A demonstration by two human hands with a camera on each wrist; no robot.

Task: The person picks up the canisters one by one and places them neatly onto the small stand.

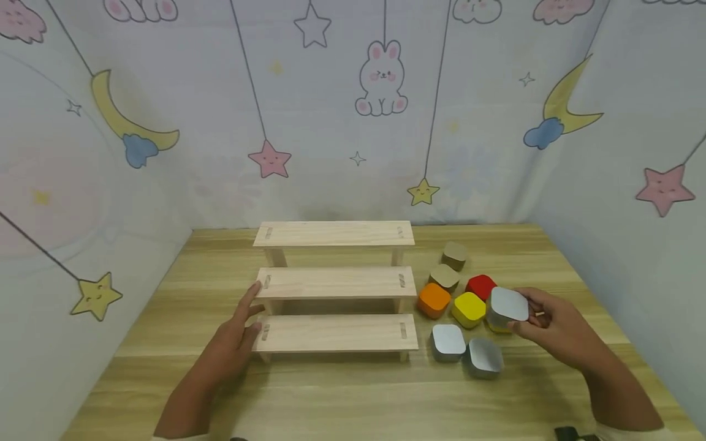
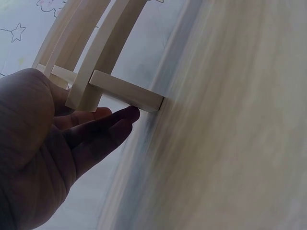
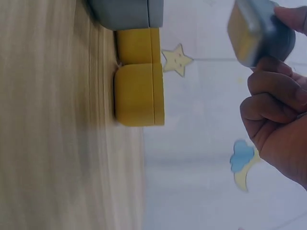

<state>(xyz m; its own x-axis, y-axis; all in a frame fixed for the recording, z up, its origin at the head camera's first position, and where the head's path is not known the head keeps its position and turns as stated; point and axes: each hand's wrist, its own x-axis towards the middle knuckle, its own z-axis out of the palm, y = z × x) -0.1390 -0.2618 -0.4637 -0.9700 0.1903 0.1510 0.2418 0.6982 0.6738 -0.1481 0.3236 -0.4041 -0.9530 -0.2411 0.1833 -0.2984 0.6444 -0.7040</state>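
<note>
My right hand (image 1: 557, 321) pinches a silver rounded-square tin (image 1: 508, 305) between thumb and fingers, above a yellow tin that it mostly hides in the head view. In the right wrist view the held tin (image 3: 256, 36) hangs clear of the table. My left hand (image 1: 234, 343) rests against the left end of a three-step wooden shelf (image 1: 336, 334), its fingers fairly straight. The left wrist view shows those fingers (image 2: 103, 136) beside a shelf leg (image 2: 127, 91).
Right of the shelf stand two silver tins (image 1: 448, 342), an orange tin (image 1: 434, 300), a yellow tin (image 1: 469, 309), a red tin (image 1: 481, 286) and two beige tins (image 1: 444, 277). A printed cloth wall (image 1: 331, 122) encloses the wood-grain table (image 1: 353, 404) at back and sides.
</note>
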